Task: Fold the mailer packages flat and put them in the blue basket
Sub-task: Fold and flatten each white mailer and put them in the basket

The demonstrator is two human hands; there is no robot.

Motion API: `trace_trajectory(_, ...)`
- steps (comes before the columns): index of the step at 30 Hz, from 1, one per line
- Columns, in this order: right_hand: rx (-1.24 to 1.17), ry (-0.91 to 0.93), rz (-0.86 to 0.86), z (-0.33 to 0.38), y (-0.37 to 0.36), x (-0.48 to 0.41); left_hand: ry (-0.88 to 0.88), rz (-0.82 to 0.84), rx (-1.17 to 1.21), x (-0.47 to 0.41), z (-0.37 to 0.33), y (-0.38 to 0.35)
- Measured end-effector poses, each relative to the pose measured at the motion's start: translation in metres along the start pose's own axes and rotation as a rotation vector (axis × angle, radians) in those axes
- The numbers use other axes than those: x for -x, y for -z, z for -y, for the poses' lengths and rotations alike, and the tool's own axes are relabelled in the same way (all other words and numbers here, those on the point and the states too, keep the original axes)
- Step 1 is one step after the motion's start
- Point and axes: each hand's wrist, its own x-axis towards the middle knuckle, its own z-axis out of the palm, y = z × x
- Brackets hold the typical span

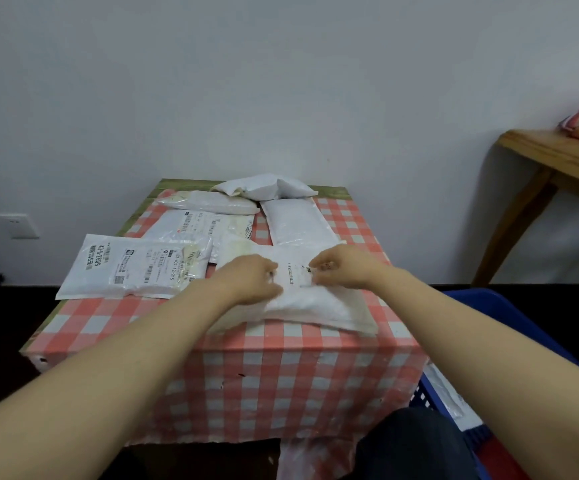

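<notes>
Now both hands work the white mailer (302, 299) at the checked table's (281, 368) near edge: left hand (251, 280) grips its fold, right hand (341, 268) pinches the label (fingers curled). Other mailers (135, 268) lie toward 10–12 o'clock; blue basket (510, 317) at 4 o'clock.

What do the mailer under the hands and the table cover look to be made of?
Mailer under the hands: probably thin white plastic film, slightly glossy, puffed and creased. Table cover: likely wipeable plastic or oilcloth, red-and-white check; it hangs smooth with small punctures.
</notes>
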Motion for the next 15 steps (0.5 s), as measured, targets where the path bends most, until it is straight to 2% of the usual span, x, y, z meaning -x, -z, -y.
trace_trajectory(3,0.166,-0.007,0.145,0.002,-0.016,-0.011,-0.008,0.15,-0.068,-0.008,0.006,-0.012)
trace_trajectory(6,0.222,-0.011,0.101,0.004,-0.023,-0.025,0.001,0.126,-0.088,-0.02,0.008,-0.018)
trace_trajectory(9,0.224,-0.037,0.005,0.004,-0.023,-0.034,0.035,0.011,-0.094,-0.026,0.004,-0.018)
trace_trajectory(11,0.212,-0.034,0.0,0.002,-0.026,-0.036,0.022,-0.024,-0.105,-0.028,0.0,-0.021)
trace_trajectory(15,0.241,0.009,0.041,-0.005,-0.032,-0.032,-0.009,0.054,-0.156,-0.031,0.008,-0.028)
